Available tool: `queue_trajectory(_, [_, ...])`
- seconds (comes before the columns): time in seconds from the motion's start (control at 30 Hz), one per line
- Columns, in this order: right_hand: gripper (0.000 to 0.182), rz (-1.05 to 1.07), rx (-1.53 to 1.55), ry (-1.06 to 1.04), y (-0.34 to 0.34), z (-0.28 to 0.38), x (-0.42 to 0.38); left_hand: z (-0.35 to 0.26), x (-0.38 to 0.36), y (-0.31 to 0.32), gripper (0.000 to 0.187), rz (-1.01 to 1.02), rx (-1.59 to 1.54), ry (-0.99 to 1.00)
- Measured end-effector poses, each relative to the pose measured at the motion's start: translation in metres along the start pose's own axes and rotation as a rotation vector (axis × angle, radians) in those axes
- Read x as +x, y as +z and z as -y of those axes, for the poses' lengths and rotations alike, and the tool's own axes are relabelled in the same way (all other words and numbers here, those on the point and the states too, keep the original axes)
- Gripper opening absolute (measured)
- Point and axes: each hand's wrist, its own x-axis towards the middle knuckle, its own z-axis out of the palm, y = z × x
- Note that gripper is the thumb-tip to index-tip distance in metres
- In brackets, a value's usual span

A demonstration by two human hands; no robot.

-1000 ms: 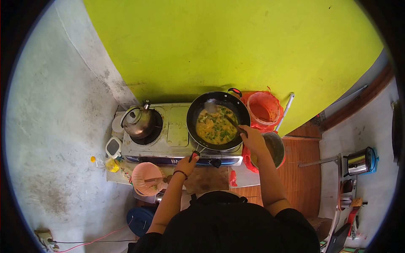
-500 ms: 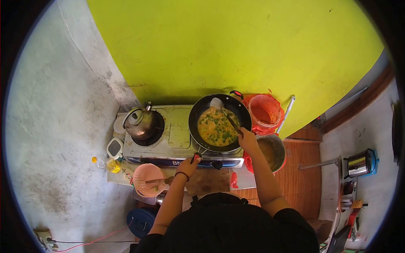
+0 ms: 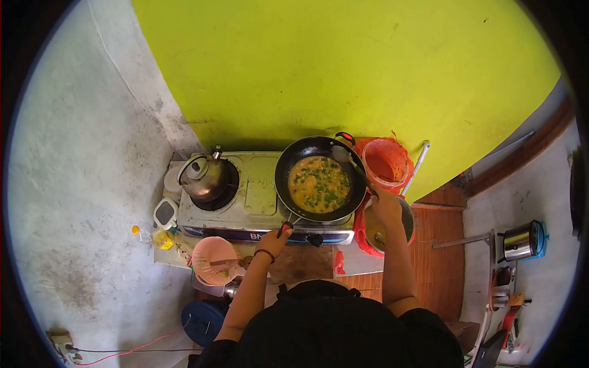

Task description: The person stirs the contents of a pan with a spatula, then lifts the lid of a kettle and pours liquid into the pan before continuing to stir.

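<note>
A black wok (image 3: 288, 153) stands on the right burner of the gas stove (image 3: 261, 187). In it is a yellow, egg-like mixture (image 3: 319, 187) with chopped green bits. My left hand (image 3: 272, 243) is closed around the wok's front handle (image 3: 286, 229). My right hand (image 3: 384, 205) grips the dark handle of a spatula (image 3: 362, 172), whose pale blade leans over the wok's upper right side, near the rim. Below that hand sits a metal pot (image 3: 407, 219), partly hidden by my forearm.
A metal kettle (image 3: 207, 184) rests on the left burner. Right of the wok is a red-stained tub (image 3: 386, 161) in a red plastic bag. A pink basket (image 3: 215, 254), a cutting board (image 3: 299, 265) and an oil bottle (image 3: 163, 240) lie in front of the stove.
The spatula blade has moved right and up, out of the mixture to the wok's side. My right hand has shifted right; my left hand has stayed on the handle.
</note>
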Motion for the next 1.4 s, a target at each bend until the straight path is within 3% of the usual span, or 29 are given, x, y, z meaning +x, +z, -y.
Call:
queue_trajectory(0.2, [0.034,0.071,0.137,-0.103,0.034,-0.029,-0.006,0.012,0.010,0.008,0.063,-0.068,0.040,0.087])
queue_trajectory(0.3, [0.033,0.285,0.528,0.180,0.037,-0.015,-0.016,0.011,0.009,0.006,0.063,-0.068,0.030,0.074])
queue_trajectory(0.37, [0.033,0.316,0.582,0.161,0.045,-0.016,-0.017,0.017,0.013,0.010,0.064,-0.124,0.081,0.134])
queue_trajectory(0.5, [0.032,0.308,0.652,0.055,0.054,-0.018,-0.027,0.014,0.011,0.009,0.065,-0.065,0.012,0.067])
queue_trajectory(0.6, [0.034,0.284,0.517,-0.099,0.033,-0.013,-0.036,0.014,0.010,0.008,0.065,-0.077,0.006,0.063])
queue_trajectory(0.7, [0.033,0.323,0.383,-0.093,0.002,-0.005,-0.040,0.013,0.009,0.008,0.064,-0.050,0.008,0.042])
queue_trajectory(0.8, [0.034,0.135,0.292,-0.153,-0.009,-0.001,-0.038,-0.010,-0.006,-0.006,0.064,0.008,0.051,0.003])
queue_trajectory(0.9, [0.035,0.029,-0.064,-0.070,-0.019,0.013,-0.029,-0.005,-0.001,-0.004,0.063,0.006,0.025,0.024])
queue_trajectory(1.0, [0.036,0.093,-0.233,-0.050,-0.016,0.010,-0.014,0.013,0.011,0.006,0.060,-0.043,-0.016,0.080])
queue_trajectory(1.1, [0.025,0.120,-0.453,-0.225,-0.028,0.016,-0.001,0.014,0.013,0.007,0.058,-0.026,-0.055,0.063])
queue_trajectory(1.2, [0.017,0.267,-0.615,-0.216,-0.049,0.037,0.015,0.012,0.013,0.007,0.057,-0.037,-0.048,0.065])
queue_trajectory(1.3, [0.016,0.266,-0.680,-0.326,-0.060,0.050,0.023,0.014,0.012,0.008,0.058,-0.051,-0.043,0.074])
queue_trajectory(1.4, [0.013,0.580,-0.672,-0.219,-0.085,0.079,0.029,0.015,0.014,0.008,0.059,-0.057,-0.013,0.079])
